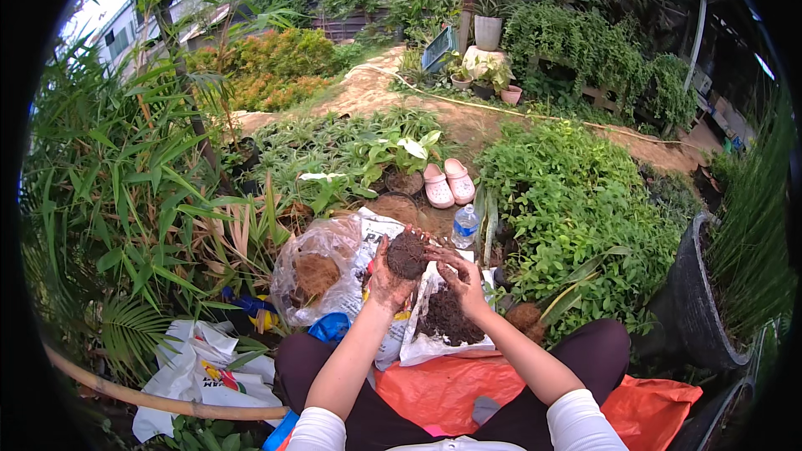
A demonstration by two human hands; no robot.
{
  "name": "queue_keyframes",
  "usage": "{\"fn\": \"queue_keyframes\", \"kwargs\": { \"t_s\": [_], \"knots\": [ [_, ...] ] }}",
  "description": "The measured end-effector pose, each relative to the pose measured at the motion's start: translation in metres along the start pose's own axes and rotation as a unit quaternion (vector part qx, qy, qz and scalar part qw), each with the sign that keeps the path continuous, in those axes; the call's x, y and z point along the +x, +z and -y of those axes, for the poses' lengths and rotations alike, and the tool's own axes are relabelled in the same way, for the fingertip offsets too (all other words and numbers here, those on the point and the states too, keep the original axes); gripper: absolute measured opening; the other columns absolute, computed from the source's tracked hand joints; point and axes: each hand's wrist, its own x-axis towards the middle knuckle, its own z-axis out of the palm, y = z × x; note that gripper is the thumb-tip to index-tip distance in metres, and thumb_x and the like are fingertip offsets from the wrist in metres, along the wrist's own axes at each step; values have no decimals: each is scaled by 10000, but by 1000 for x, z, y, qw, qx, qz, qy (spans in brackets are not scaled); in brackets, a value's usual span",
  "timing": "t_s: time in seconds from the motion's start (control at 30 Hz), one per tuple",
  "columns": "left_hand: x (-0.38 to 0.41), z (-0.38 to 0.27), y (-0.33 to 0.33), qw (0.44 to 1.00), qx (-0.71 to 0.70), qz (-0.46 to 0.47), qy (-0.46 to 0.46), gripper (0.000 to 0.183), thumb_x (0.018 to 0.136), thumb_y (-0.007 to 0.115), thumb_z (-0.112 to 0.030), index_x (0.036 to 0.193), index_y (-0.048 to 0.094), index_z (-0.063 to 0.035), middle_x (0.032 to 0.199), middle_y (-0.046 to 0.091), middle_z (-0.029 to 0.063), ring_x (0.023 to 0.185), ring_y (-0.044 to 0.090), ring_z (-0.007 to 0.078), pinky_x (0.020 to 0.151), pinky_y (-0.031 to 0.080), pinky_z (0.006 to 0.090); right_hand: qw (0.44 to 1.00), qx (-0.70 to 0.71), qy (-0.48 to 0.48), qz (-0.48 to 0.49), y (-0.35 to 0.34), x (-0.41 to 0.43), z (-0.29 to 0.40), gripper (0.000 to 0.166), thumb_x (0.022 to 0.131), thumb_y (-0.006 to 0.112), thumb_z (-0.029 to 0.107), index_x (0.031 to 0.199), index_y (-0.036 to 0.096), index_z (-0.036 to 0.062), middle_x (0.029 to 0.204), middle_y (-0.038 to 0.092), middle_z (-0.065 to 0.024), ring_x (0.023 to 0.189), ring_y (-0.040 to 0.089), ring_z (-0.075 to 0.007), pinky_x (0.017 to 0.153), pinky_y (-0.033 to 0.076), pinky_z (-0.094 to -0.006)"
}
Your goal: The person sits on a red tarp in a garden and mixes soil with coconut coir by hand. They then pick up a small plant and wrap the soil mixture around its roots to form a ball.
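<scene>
A round clump of dark soil (406,255) rests in my left hand (387,288), whose palm and fingers are smeared with dirt. My right hand (462,279) is at the clump's right edge, fingers spread and soiled; its fingertips seem to touch the clump. Below my right hand lies an opened white sack (413,354) bearing dark loose soil (448,319). Left of my hands sits a clear plastic bag (291,263) with brown coconut fibre (316,275) inside. A printed white sack (378,225) lies partly hidden behind my left hand.
A water bottle (465,227) and pink clogs (448,185) stand ahead. Orange sheeting (432,388) lies under my crossed legs. A bamboo pole (156,405) is at lower left, and a large black pot (686,294) at right. Leafy plants (576,194) flank both sides.
</scene>
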Motion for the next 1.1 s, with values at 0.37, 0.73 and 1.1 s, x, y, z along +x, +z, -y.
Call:
{"fn": "queue_keyframes", "kwargs": {
  "t_s": [0.37, 0.73, 1.1],
  "knots": [
    [-7, 32, 2, 993, 113, 30, -15, 433, 919, 461, -241, 1291, 370, -38, 1310, 438, 92, 1230, 403, 220, 1044, 320, 364, 974, 149, 149, -87, 10, 0, -39, 417, 860, 579, 123, 1231, 447, -13, 1123, 537, -55, 1025, 491, -115, 909, 373, -255],
    [-7, 40, 1, 994, 101, 12, -28, 442, 940, 386, -334, 1267, 413, -38, 1302, 453, 96, 1220, 413, 223, 1040, 317, 366, 970, 145, 145, -132, 11, -6, -40, 342, 842, 614, 188, 1085, 554, -44, 1005, 598, -79, 939, 522, -127, 856, 397, -260],
    [-4, 56, 5, 992, 121, 40, -5, 466, 938, 371, -362, 1287, 393, -53, 1313, 442, 90, 1219, 407, 212, 1053, 285, 355, 948, 176, 159, -211, 20, -1, -19, 371, 823, 630, 114, 1146, 521, -32, 1126, 562, -79, 1031, 515, -139, 921, 374, -270]
  ]
}}
